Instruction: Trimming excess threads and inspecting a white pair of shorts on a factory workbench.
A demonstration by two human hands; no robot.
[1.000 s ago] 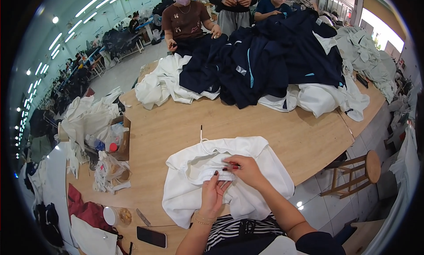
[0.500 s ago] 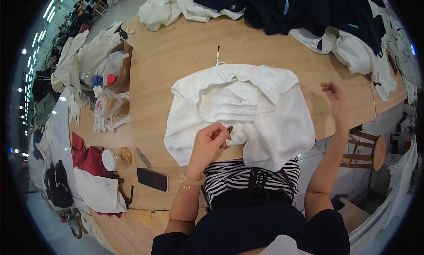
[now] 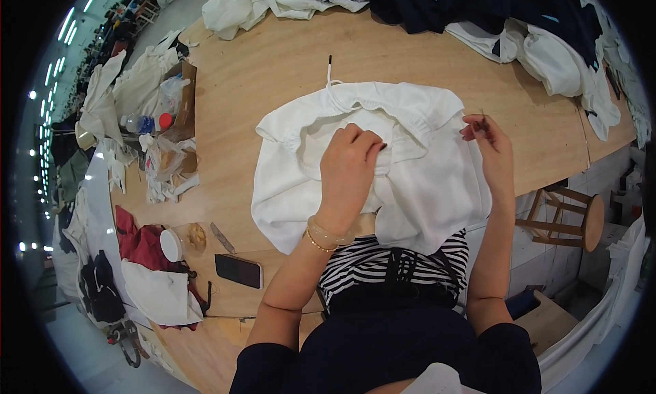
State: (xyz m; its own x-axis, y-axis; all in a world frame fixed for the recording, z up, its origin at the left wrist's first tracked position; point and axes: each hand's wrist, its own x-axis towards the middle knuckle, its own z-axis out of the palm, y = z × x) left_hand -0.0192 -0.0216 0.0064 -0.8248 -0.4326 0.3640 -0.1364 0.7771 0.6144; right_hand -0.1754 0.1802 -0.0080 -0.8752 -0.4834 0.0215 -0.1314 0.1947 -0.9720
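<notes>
A white garment [image 3: 437,189] with a gathered elastic waistband [image 3: 403,121] lies in front of me, its waist opening facing up. From the far side of the waistband a white drawstring [image 3: 329,73] with a dark tip sticks out onto the table. My left hand [image 3: 352,165] is closed over the waist opening, fingertips pinched; a small dark spot shows at them, too small to name. Just off the garment's right edge is my right hand [image 3: 488,138], its fingers bent together around something thin and dark that I cannot make out.
Dark blue and white garments [image 3: 451,8] are heaped along the far edge. On the left stand a cardboard box [image 3: 186,100] with bottles, a clear jar [image 3: 195,237], a phone [image 3: 238,271] and red cloth [image 3: 140,244]. A wooden stool [image 3: 593,222] stands beyond the right edge.
My left hand has moved up and away from me, from the garment's near part to its waist opening. The right hand has come left toward the garment, its fingers drawing together.
</notes>
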